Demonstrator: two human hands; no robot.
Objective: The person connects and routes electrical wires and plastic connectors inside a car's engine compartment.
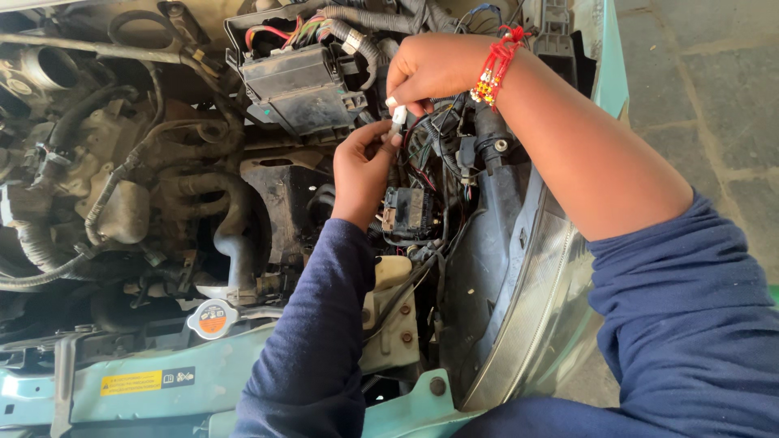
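Note:
Both my hands reach into a car's engine bay. My left hand [363,169] pinches the lower end of a small white connector [398,118] between thumb and fingers. My right hand [430,69], with a red thread band [497,65] on the wrist, grips the connector's top end from above. Red and black wires [422,138] hang just right of the connector. A black fuse box [296,85] with its lid off sits left of my hands. A small black relay block [408,212] lies under my left hand.
Hoses and the engine [122,178] fill the left side. A radiator cap [213,318] and a yellow warning label [146,381] sit on the teal front panel [105,401]. A headlamp [527,300] lies under my right arm. Paved ground [714,97] is at right.

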